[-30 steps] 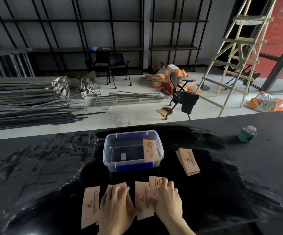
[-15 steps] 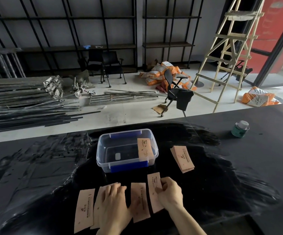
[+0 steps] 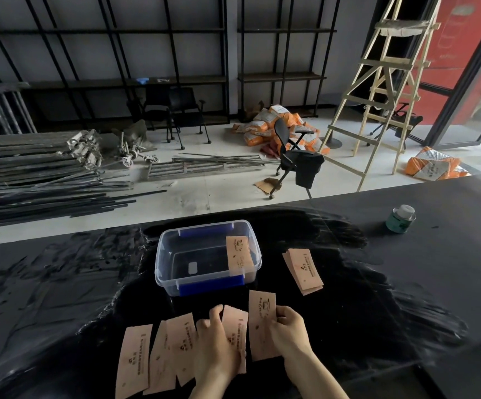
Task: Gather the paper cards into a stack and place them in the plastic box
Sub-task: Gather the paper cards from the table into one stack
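Head view: a wide black table fills the lower half of the scene, and everything below is placed against the clear plastic box near its middle. The box is open, with 1 card leaning against its right inner wall. Just right of the box lies a small stack of cards, flat on the table. In front of the box a row of loose cards is spread out, partly overlapping. The left hand rests on 1 card in that row, fingers slightly apart and pressing on it. The right hand, in front of the box and to the right, has its fingers clamped on an upright card. Far right of the box stands a small green tin.
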`<state>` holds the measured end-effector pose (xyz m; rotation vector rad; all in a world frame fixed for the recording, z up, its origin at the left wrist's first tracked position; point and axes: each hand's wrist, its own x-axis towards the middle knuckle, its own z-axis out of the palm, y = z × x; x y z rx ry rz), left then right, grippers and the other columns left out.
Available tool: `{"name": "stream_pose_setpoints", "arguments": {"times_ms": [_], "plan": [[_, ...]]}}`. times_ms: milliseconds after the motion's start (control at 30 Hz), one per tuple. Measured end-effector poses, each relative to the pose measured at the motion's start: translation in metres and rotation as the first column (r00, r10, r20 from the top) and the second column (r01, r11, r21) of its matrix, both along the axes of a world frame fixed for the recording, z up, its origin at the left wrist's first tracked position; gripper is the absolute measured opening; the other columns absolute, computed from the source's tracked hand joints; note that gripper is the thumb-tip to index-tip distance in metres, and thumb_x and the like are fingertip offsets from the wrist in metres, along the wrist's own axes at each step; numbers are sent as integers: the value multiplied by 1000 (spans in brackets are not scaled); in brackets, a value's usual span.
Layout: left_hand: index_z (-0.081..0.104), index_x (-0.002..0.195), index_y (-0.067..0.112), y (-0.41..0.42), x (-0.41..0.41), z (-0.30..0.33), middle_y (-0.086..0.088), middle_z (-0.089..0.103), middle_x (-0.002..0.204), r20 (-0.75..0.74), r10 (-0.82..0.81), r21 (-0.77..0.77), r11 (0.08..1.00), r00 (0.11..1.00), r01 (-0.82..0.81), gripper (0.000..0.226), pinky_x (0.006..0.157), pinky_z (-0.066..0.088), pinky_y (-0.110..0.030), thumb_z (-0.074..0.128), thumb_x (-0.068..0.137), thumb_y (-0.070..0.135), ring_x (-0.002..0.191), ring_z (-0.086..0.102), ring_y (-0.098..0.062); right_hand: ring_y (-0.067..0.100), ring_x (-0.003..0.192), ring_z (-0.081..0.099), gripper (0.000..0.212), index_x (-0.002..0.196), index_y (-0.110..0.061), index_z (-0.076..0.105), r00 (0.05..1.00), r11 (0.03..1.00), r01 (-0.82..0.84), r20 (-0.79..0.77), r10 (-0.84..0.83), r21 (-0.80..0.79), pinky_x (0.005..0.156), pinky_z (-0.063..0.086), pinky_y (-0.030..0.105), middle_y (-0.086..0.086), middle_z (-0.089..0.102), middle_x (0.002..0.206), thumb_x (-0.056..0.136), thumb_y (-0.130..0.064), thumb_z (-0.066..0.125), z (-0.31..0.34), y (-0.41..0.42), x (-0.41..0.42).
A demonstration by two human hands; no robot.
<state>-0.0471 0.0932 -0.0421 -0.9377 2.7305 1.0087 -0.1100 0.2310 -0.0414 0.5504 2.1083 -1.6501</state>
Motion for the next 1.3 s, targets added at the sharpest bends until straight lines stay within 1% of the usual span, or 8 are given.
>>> {"name": "stream_pose_setpoints", "arguments": {"times_ms": [100, 233, 433, 567, 667, 900, 1033, 1300], "plan": [[49, 135, 29, -2, -2, -2, 0, 63, 123, -80, 50, 49, 998, 996, -46, 51, 86, 56, -30, 69, 89, 20, 105, 63, -16, 30, 99, 75, 16, 112, -15, 71, 998, 998, 34, 48, -31, -55, 83, 67, 49, 11, 76, 112, 101, -6, 63, -4, -5, 3], [60, 130, 18, -9, -4, 3, -1, 68, 125, -130, 116, 243, 967, 985, -82, 31, 90, 51, -28, 58, 100, 25, 100, 60, -12, 25, 77, 81, 13, 94, -15, 78, 994, 992, 42, 103, -29, -117, 51, 64, 30, 8, 82, 93, 97, -7, 68, -5, -12, 7], [50, 135, 19, -14, -1, 13, -9, 63, 138, -195, 168, 364, 927, 966, -88, 38, 95, 49, -26, 54, 101, 5, 128, 59, -24, 28, 81, 83, 8, 98, -15, 79, 991, 976, 4, 131, 26, -219, 70, 70, 43, 10, 84, 93, 94, -9, 75, -1, -31, 10], [53, 114, 28, -11, 7, 25, 2, 71, 119, -233, 117, 279, 959, 965, -49, 21, 59, 50, -4, 53, 102, 12, 105, 67, -11, 24, 75, 83, 9, 95, -16, 79, 994, 977, -20, 100, 42, -211, 68, 70, 41, 5, 84, 84, 95, -9, 74, 0, -41, 14], [59, 107, 37, -27, 17, 30, 12, 73, 106, -279, 105, 131, 989, 955, -70, 14, 68, 52, -10, 59, 99, 26, 90, 67, -2, 26, 80, 81, 12, 97, -21, 75, 994, 980, -15, 105, 36, -197, 68, 70, 42, 5, 82, 91, 94, -10, 76, 2, -39, 14], [39, 138, 26, -70, 47, 24, 0, 55, 133, 2, 184, -251, 952, 983, -178, 79, 98, 46, -36, 67, 76, 67, 121, 56, -20, 26, 93, 77, 11, 101, -20, 70, 995, 981, -76, 51, 87, -179, 88, 65, 54, 6, 79, 101, 101, -10, 67, 2, -32, 20], [38, 135, 29, -65, 47, 18, 0, 57, 129, 68, 182, -266, 951, 981, -158, 80, 102, 44, -39, 64, 71, 69, 119, 57, -20, 28, 94, 77, 11, 103, -17, 72, 994, 977, -90, 45, 100, -191, 89, 65, 53, 8, 80, 101, 102, -8, 66, 1, -40, 25], [48, 122, 31, -70, 42, 16, 6, 60, 112, -24, 275, 67, 960, 961, -273, 67, 83, 46, -28, 88, 68, 22, 101, 58, -15, 20, 82, 77, 19, 91, -27, 69, 996, 987, -72, 32, 78, -145, 55, 60, 30, 0, 78, 91, 101, -11, 67, -4, -50, 25]]}}
